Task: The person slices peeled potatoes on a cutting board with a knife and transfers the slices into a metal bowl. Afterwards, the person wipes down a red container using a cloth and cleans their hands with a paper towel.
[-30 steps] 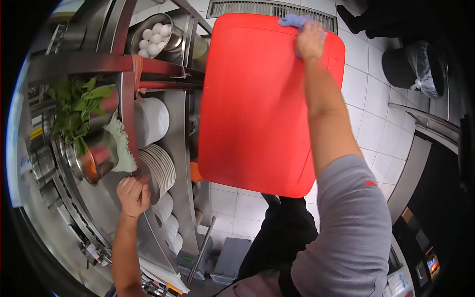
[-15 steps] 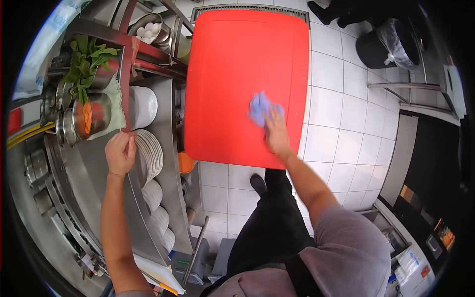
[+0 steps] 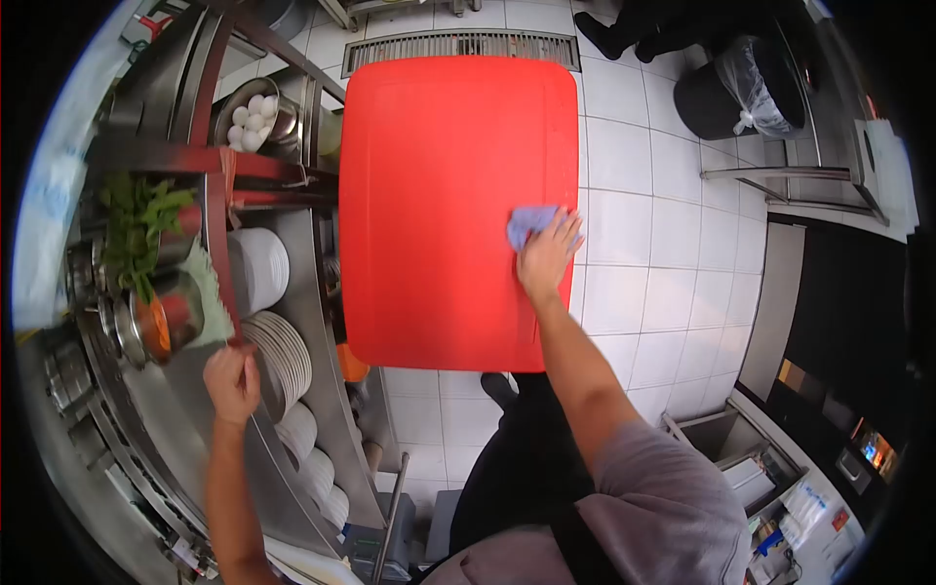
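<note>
A large red lid (image 3: 448,214) with rounded corners lies flat in front of me. Near its right edge my right hand (image 3: 548,255) presses a crumpled blue-purple cloth (image 3: 529,224) against the surface, fingers spread over it. My left hand (image 3: 232,382) is closed at the edge of the steel counter, beside a stack of white plates (image 3: 280,356); what its fingers hold, if anything, is hidden. Just beyond it are a green cloth (image 3: 210,302) and a metal pot with something orange (image 3: 159,322).
Green leaves (image 3: 146,219) and a bowl of eggs (image 3: 253,122) are at the left. White bowls (image 3: 297,434) stand on the shelf below the counter. At the upper right are a black bin (image 3: 731,93) and another person's dark shoes (image 3: 600,37). A floor grate (image 3: 463,44) lies beyond the lid.
My right hand has moved the cloth from the lid's far right corner back toward me, then out to the right edge. My left hand stays at the counter edge. The view has shifted.
</note>
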Motion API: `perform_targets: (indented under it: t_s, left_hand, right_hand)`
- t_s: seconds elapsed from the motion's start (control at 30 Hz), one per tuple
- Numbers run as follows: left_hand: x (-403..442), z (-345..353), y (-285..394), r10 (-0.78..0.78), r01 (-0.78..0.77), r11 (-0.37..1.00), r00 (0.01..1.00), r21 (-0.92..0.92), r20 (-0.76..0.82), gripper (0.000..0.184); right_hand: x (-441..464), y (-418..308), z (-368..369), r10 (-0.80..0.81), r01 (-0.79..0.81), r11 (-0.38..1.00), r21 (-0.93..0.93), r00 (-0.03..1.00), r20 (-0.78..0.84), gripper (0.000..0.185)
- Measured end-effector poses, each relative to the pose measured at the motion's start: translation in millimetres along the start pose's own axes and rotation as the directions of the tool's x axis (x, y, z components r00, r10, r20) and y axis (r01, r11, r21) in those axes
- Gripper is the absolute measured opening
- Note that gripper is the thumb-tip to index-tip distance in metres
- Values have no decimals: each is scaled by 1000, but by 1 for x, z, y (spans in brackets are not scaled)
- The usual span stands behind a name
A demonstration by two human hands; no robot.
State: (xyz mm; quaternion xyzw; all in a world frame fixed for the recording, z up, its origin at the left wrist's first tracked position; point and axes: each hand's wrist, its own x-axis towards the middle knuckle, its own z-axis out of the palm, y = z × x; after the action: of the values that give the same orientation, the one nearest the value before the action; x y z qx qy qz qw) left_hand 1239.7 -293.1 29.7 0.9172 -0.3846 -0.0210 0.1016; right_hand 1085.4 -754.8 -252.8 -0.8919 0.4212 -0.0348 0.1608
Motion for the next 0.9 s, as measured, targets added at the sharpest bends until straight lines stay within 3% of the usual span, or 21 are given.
perform_targets:
  t_s: [0.2, 0.33, 0.4, 0.47, 0.6, 0.67, 0.7, 0.77, 0.83, 0.9]
  left_hand:
    - [-1, 0, -4, -15, 15, 1000, 998, 5, 55, 14]
    - [1, -3, -8, -8, 9, 1000, 995, -10, 96, 14]
    - [2, -3, -9, -1, 4, 1000, 996, -29, 91, 15]
    - [2, -3, -11, -10, 12, 1000, 996, -15, 90, 16]
    - [3, -6, -12, -12, 14, 1000, 995, -11, 95, 18]
    - [4, -6, -12, 0, 1, 1000, 996, -15, 86, 20]
    - [4, -6, -13, -14, 15, 1000, 996, -11, 93, 20]
    - [5, -7, -13, 20, -20, 1000, 995, 0, 97, 20]
    - [4, -7, -14, 10, -9, 1000, 995, -12, 97, 20]
    - [6, -7, -12, 5, -4, 1000, 997, -23, 76, 20]
  right_hand:
    - [212, -62, 26, 323, -315, 947, 72, 919, -226, 74]
    - [285, -84, 24, 332, -297, 939, 172, 914, -234, 69]
    - [299, -113, 22, 107, -76, 991, 112, 950, -295, 58]
    - [301, -172, 11, -124, 125, 992, -33, 991, 50, 49]
    - [290, -281, 119, -394, 418, 901, 116, 900, -186, 52]
    - [267, -326, 114, -566, 575, 803, 157, 818, -102, 49]
    - [253, -337, 119, -573, 580, 798, 166, 814, -93, 49]
    - [222, -352, 127, -876, 853, 480, 204, 477, 65, 45]
    - [163, -343, 120, -923, 907, 383, 175, 369, 111, 43]
    - [85, -305, 136, -929, 858, 293, 422, 361, -88, 48]
